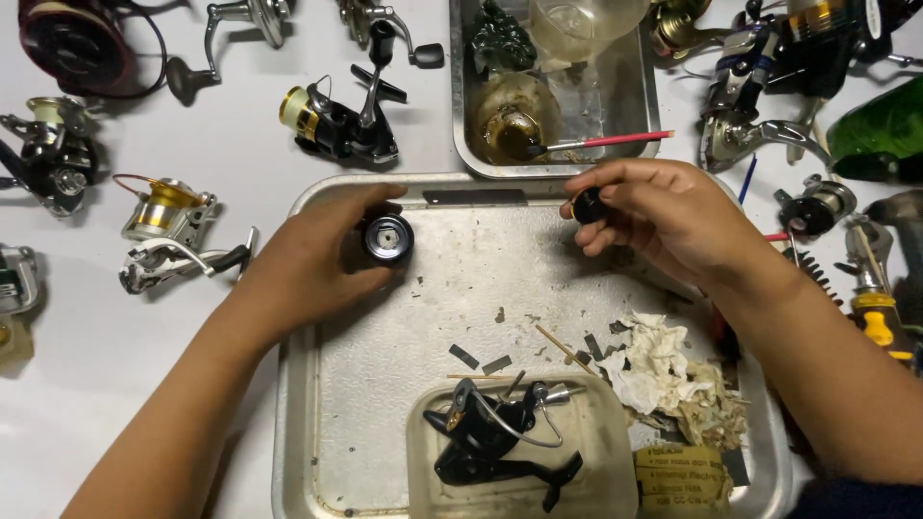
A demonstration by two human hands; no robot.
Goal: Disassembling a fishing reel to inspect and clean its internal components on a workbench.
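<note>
Desk (240, 144), white, was seen littered with fishing reels. A large metal tray (385, 384) was laid at centre; a smaller tray (635, 106) of murky fluid was set beyond it, a red-handled brush (615, 142) resting across its near rim.

Within the large tray, near edge: a plastic tub (615, 481) holding a black reel body (500, 442); crumpled, stained tissue (663, 370) just right of the tub; a thin wooden stick (562, 348) and small dark scraps on the tray floor.

Left hand (308, 259) was held over the tray's far-left corner, fingers clamped round a black spool (387, 237). The spool's axis was pointed roughly up toward the camera, its open end with the central fitting shown face-on.

Right hand (673, 216) was held over the tray's far-right side, fingers pinched on a small black round cap (587, 205), whose face was turned leftward, toward the spool.

Relation noted: spool and cap were kept well apart at about the same level, the cap lying to the right of the spool with bare tray between. Neither piece was touching the tray, as far as could be told.
</note>
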